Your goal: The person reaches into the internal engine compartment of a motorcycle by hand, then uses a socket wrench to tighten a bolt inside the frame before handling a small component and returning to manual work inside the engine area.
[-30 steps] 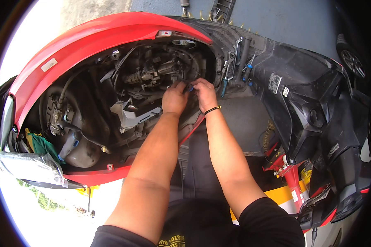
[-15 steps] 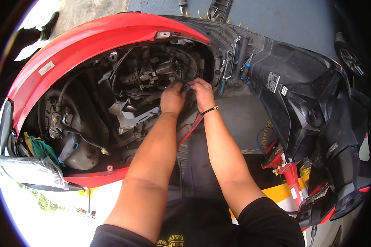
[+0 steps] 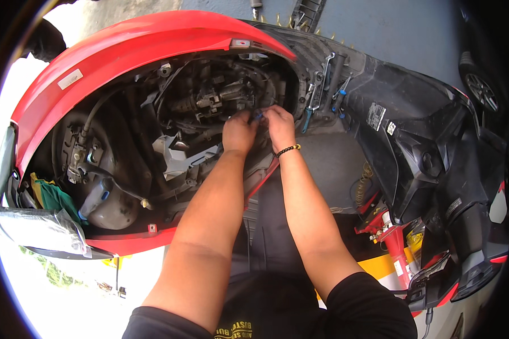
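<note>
Over the engine bay of a red scooter, both of my hands meet with bent fingers. A small blue part, whose kind I cannot make out, shows between their fingertips. My left hand is closed at its left side, with the fingertips largely hidden. Pinching from the right is my right hand, with a beaded bracelet round its wrist. Dark hoses and metal engine parts lie just beyond the fingers. A bare metal bracket is to the left of my left wrist.
Wrenches and blue-handled tools rest on the scooter's floorboard, right of the bay. The red side panel curves round the far side. A green cloth is tucked at the left. A red jack stands at lower right.
The scooter sits slightly lower and to the right in view at its far side. My hands stay together at the blue part with small finger shifts. The bystander's foot at upper left is gone from view.
</note>
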`<move>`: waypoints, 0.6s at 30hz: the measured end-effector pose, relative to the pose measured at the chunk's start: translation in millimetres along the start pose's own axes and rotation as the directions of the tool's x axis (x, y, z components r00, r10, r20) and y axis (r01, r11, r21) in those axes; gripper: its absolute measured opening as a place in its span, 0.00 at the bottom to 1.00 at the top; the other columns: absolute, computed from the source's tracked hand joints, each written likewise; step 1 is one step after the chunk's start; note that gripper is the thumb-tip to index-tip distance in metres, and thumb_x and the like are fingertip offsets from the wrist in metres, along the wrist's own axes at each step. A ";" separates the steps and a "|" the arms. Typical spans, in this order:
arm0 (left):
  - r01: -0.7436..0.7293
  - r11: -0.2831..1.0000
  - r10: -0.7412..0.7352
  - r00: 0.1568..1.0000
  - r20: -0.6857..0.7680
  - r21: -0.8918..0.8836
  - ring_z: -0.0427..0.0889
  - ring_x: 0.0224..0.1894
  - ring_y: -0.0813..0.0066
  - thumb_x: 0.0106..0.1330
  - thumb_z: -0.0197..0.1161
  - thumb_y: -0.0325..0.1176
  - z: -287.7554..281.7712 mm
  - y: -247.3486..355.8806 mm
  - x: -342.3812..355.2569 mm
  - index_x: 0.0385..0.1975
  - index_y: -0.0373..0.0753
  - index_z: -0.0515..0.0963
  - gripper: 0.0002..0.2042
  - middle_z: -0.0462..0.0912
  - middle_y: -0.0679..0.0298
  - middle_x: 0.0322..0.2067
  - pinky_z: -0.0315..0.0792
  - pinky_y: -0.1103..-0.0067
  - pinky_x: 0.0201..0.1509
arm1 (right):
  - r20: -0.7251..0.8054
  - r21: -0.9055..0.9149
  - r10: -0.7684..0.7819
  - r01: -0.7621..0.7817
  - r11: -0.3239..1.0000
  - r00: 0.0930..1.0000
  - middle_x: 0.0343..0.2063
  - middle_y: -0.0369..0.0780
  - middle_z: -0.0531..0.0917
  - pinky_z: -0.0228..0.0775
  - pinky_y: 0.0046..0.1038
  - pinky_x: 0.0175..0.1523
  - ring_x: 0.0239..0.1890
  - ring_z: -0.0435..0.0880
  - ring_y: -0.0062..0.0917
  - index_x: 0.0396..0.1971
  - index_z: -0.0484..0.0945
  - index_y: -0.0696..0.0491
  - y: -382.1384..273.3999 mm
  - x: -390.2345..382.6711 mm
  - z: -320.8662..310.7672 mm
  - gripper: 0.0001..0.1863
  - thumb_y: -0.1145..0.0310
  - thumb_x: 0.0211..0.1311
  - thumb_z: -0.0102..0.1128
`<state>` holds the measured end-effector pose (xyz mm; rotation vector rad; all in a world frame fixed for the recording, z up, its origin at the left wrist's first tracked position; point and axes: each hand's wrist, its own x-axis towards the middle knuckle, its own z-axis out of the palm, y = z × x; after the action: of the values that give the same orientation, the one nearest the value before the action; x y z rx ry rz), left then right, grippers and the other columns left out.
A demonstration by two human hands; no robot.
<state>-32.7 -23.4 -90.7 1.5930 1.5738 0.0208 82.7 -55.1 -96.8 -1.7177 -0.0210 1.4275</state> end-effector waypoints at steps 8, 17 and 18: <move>0.079 0.996 -0.082 0.994 0.075 0.050 0.81 0.42 0.46 0.59 0.65 0.43 -8.5 12.0 2.4 0.31 0.35 0.79 0.14 0.83 0.48 0.36 0.75 0.60 0.46 | -0.078 -0.035 0.006 -0.009 0.999 0.997 0.19 0.32 0.78 0.62 0.21 0.30 0.23 0.71 0.14 0.29 0.82 0.61 3.4 2.0 6.0 0.09 0.72 0.59 0.56; 0.136 0.988 -0.122 0.976 0.183 -0.067 0.82 0.42 0.44 0.59 0.61 0.43 -11.1 10.1 3.0 0.35 0.38 0.81 0.14 0.84 0.45 0.35 0.75 0.57 0.47 | -0.163 -0.816 -0.630 0.256 0.519 0.759 0.43 0.50 0.77 0.71 0.39 0.52 0.43 0.79 0.45 0.34 0.84 0.56 -16.6 -23.5 41.3 0.14 0.62 0.51 0.66; 0.141 0.988 -0.128 0.976 0.177 -0.063 0.82 0.42 0.44 0.59 0.61 0.43 -11.8 3.9 2.3 0.35 0.38 0.81 0.14 0.84 0.45 0.35 0.75 0.57 0.47 | -0.113 -0.866 -0.650 0.246 0.435 0.751 0.42 0.51 0.78 0.71 0.39 0.53 0.44 0.79 0.45 0.34 0.83 0.56 -23.2 -27.4 49.1 0.15 0.61 0.52 0.67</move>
<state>-35.8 -14.3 -82.5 1.3884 1.5239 -0.1272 45.5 -25.7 -58.7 -2.4834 -1.0058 0.5360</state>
